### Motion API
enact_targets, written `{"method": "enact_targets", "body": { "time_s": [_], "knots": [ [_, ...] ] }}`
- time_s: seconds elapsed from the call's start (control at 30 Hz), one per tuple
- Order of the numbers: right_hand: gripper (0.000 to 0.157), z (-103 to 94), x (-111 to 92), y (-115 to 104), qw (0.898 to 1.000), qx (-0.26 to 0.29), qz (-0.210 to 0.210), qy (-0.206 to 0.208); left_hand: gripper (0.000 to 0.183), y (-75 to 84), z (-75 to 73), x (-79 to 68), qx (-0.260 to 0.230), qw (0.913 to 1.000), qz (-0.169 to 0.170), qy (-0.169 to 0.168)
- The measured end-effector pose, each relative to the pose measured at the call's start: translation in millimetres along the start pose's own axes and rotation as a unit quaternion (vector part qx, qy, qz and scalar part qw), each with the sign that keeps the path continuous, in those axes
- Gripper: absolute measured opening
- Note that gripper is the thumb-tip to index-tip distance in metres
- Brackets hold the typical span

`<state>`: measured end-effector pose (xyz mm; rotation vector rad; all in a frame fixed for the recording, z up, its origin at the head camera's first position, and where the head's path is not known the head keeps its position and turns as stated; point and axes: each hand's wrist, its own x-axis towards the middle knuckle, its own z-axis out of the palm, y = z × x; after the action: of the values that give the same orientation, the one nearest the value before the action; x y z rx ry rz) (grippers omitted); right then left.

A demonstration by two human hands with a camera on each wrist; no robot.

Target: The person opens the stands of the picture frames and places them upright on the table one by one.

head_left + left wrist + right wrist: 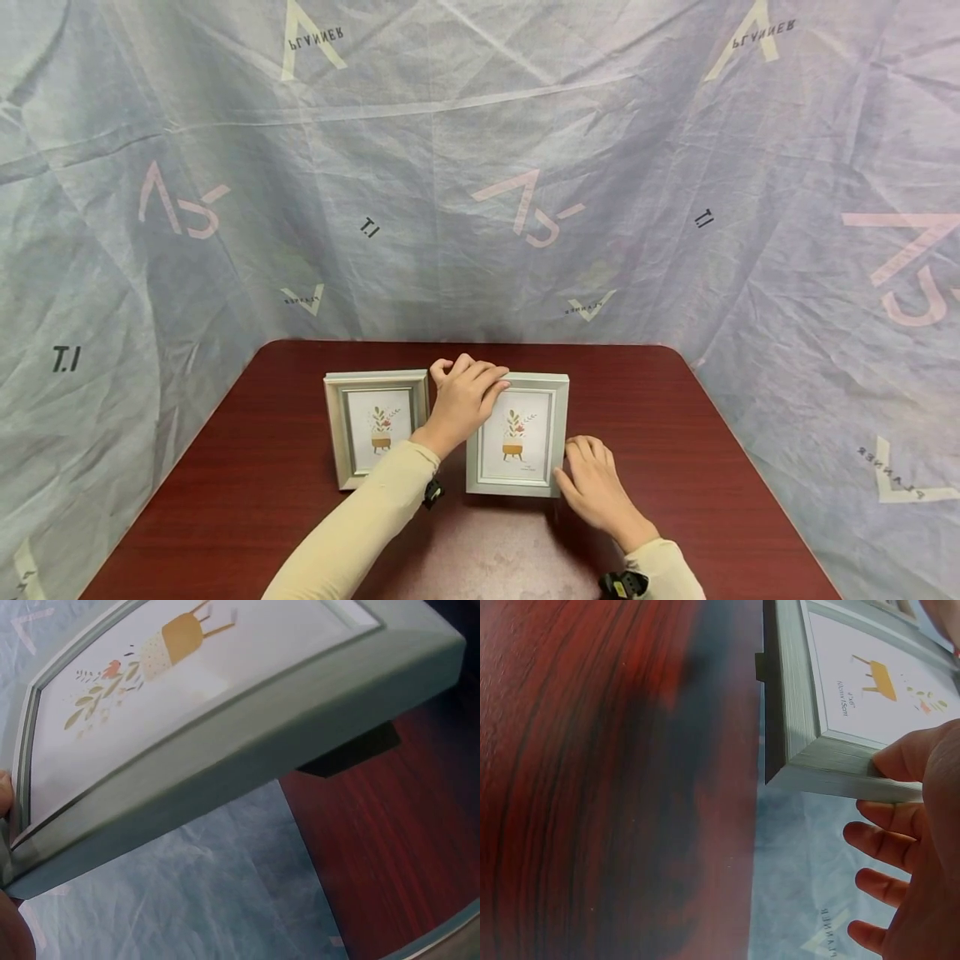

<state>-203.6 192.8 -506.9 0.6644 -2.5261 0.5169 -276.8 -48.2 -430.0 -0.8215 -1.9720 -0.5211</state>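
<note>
A pale grey-green picture frame (517, 433) with a print of a potted plant stands upright at the middle of the table, facing me. My left hand (463, 404) holds its upper left corner, fingertips over the front. In the left wrist view only bits of fingers show at the far left, on the frame's corner (225, 754). Low on the right side, my right hand (596, 483) pinches the edge. The right wrist view shows the thumb (907, 756) on the front border, the other fingers spread behind. A dark stand piece (356, 752) sticks out beneath the frame.
A second picture frame (337, 433), champagne-coloured with a similar print, stands to the left, partly behind my left forearm. Both are on a dark red wood-grain table (660, 392) with rounded far corners. Printed grey cloth (420, 208) hangs around the back and sides.
</note>
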Motion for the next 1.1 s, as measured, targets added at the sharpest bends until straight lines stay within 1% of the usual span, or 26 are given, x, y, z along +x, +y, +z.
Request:
{"method": "enact_targets", "body": {
  "time_s": [0.2,0.43,0.67,0.8,0.97,1.1],
  "knots": [
    [0.022,4.0,0.9,1.8,1.000,0.001,0.009,-0.016,0.017,-3.9,6.8,-4.1,0.018,0.9998,0.002,0.003],
    [0.019,7.1,2.0,3.1,0.999,0.007,0.021,-0.032,0.017,-5.4,11.5,-7.1,0.029,0.9995,-0.010,-0.010],
    [0.024,10.1,2.2,4.0,0.999,0.006,0.030,-0.044,0.017,-5.1,14.6,-9.5,0.042,0.9989,-0.013,-0.017],
    [0.026,12.0,1.7,4.9,0.998,0.004,0.037,-0.055,0.016,-4.6,14.9,-11.4,0.041,0.9989,-0.013,-0.018],
    [0.022,12.7,1.3,6.2,0.997,0.005,0.039,-0.063,0.016,-4.3,16.3,-12.5,0.035,0.9992,-0.011,-0.015],
    [0.020,13.6,0.9,7.8,0.997,0.007,0.041,-0.068,0.016,-4.0,17.6,-13.4,0.042,0.9990,-0.006,-0.018]
  ]
}}
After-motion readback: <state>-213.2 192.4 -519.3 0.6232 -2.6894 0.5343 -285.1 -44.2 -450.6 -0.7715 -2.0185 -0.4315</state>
